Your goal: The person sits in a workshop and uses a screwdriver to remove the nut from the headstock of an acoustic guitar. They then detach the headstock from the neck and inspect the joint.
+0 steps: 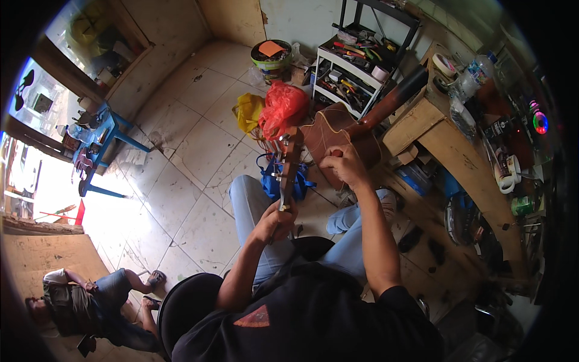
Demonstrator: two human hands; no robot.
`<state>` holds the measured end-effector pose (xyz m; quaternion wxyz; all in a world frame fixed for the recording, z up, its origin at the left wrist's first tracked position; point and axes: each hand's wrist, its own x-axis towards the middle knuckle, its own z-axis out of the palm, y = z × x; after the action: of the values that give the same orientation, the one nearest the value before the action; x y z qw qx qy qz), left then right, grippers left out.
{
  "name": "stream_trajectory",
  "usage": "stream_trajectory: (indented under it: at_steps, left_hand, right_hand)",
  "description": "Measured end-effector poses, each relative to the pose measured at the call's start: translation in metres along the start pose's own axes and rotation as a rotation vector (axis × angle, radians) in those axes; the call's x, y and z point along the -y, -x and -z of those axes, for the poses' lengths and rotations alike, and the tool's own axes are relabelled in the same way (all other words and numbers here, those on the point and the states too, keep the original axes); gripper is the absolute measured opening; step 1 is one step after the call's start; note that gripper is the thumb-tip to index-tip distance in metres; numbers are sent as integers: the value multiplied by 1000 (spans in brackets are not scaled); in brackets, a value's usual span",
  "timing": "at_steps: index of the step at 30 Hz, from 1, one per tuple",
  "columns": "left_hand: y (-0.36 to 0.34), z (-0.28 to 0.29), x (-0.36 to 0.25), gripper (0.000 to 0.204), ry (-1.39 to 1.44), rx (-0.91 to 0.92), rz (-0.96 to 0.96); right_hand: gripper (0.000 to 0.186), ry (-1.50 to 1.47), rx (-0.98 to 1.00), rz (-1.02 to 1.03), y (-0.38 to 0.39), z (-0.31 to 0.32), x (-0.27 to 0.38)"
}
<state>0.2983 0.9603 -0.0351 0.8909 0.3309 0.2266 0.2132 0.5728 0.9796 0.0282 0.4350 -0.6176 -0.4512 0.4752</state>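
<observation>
My left hand [276,222] is closed around a brown wooden guitar neck [292,158], held over my lap with its headstock pointing away from me. Metal tuning pegs stick out along its left side. To the right, my right hand [345,165] is raised with its fingers curled together; what they pinch, if anything, is too small to make out. Behind that hand stands a brown guitar body [329,128] with a pale edge line. A dark, thick neck-like part [395,96] runs from it up to the right, against the workbench.
A red plastic bag [283,105], a yellow bag [248,113] and a blue bag [271,184] lie ahead. Beyond is a tool rack [353,66]. A cluttered wooden workbench [416,123] curves along the right. A blue stool [105,142] stands left; another person [78,301] sits lower left.
</observation>
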Motion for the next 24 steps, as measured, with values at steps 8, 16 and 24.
stream_trajectory:
  at_steps: [8,16,24]
  left_hand:
    - [2,-11,0,23,-81,-59,-40]
    - [-14,-5,2,17,-156,-162,-73]
    - [-16,-13,7,17,-22,-56,-20]
  right_hand:
    - [11,-298,115,-104,-4,-1,1]
    - [11,-238,130,63,5,-25,4]
    - [11,79,-130,-25,-17,-10,17]
